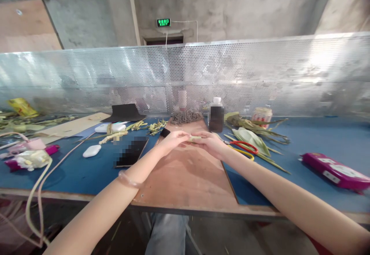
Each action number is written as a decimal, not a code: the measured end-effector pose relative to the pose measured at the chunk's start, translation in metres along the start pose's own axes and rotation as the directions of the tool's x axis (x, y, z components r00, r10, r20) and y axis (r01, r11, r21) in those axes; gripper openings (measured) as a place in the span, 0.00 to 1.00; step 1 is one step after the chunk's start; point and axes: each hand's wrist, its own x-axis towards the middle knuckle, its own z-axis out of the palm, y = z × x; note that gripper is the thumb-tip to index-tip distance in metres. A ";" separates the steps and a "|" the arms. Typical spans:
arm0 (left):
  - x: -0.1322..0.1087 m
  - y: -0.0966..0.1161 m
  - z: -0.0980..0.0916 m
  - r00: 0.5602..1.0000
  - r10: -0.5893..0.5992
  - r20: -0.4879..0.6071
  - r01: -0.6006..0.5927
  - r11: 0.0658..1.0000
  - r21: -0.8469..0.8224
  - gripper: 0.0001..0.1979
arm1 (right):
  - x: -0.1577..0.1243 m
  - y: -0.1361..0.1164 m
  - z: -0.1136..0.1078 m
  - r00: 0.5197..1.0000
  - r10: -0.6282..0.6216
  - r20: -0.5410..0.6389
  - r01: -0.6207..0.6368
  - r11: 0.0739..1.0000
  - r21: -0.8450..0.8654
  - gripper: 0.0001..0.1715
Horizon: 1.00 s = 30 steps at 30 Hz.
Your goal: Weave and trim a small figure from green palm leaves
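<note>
Above the brown wooden board (185, 181), my left hand (174, 140) and my right hand (210, 144) meet at a small pale green piece (195, 139) that looks like a strip of plant leaf. Each hand pinches one end of it, and the fingers cover part. Beside my right hand lie scissors with red and yellow handles (245, 146). Behind both hands, at the board's far end, sits a heap of grey cords (186, 117). A small black object (165, 132) lies just left of my left hand.
Left on the blue tabletop (78, 174) are a phone (131, 152), a white earbud case (91, 151), cables and plant scraps. To the right are a dark bottle (216, 117), long dried leaves (260, 129) and a magenta packet (335, 172). A perforated metal screen (144, 68) closes the back.
</note>
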 end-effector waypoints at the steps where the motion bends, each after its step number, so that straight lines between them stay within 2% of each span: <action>1: 0.000 0.000 0.000 1.000 0.010 -0.006 -0.010 1.000 -0.001 0.17 | 0.000 0.000 -0.001 1.000 0.002 0.000 -0.002 1.000 -0.006 0.12; 12: 0.001 -0.002 0.005 0.998 0.053 -0.022 -0.056 0.979 -0.198 0.17 | 0.001 0.000 -0.003 0.997 -0.056 0.042 0.060 0.994 -0.087 0.16; 22: 0.001 -0.001 0.005 0.996 0.045 -0.077 -0.060 0.977 -0.204 0.17 | 0.004 0.002 -0.002 0.998 -0.043 0.055 0.046 0.998 -0.050 0.12; 30: 0.001 0.000 0.006 0.998 0.031 -0.052 -0.042 0.977 -0.207 0.17 | 0.004 0.004 -0.003 1.000 -0.021 0.011 0.022 0.986 -0.164 0.11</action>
